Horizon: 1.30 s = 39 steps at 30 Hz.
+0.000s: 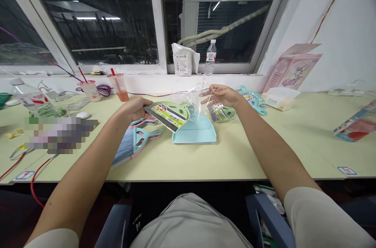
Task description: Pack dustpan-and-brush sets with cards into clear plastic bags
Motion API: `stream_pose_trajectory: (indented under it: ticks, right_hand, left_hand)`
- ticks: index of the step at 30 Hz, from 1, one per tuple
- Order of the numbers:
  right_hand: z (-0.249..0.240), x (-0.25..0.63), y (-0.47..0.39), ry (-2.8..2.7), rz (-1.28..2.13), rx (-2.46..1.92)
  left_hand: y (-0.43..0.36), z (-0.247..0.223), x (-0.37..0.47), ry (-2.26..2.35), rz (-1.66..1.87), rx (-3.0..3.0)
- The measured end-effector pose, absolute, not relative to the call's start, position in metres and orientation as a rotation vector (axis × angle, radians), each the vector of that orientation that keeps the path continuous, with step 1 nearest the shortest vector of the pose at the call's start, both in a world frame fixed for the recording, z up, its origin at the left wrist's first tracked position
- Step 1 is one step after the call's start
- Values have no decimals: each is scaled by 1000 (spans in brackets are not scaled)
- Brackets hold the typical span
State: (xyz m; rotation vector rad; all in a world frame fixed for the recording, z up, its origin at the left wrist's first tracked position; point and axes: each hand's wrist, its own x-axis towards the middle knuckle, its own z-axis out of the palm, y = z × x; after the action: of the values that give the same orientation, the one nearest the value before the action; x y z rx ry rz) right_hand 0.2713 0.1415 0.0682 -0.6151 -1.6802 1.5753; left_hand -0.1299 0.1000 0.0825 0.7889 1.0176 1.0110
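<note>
My left hand grips a green dustpan set with a printed label and dark bristles by its left end, above the table. My right hand pinches a clear plastic bag that stretches toward the green set's handle. Beneath them lies a light blue dustpan. Left of it rest small brushes with blue bristles and blue and pink handles. Another green set in clear wrap lies below my right hand, and a blue labelled set is behind my right wrist.
Two cups with red straws, a large bottle and cables stand at the left. A water bottle and a white package are on the sill. A tissue pack and pink box stand right.
</note>
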Motion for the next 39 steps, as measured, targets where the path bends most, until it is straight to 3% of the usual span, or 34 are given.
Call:
stream_pose_trajectory:
  ticks: [26,39]
  right_hand:
    - [37,264,148,-1514,1733,-581]
    - [44,253,145,-1318,1761,-809]
  left_hand:
    - [94,84,-112,1016,851,1016]
    - [98,82,-97,1104,940,941]
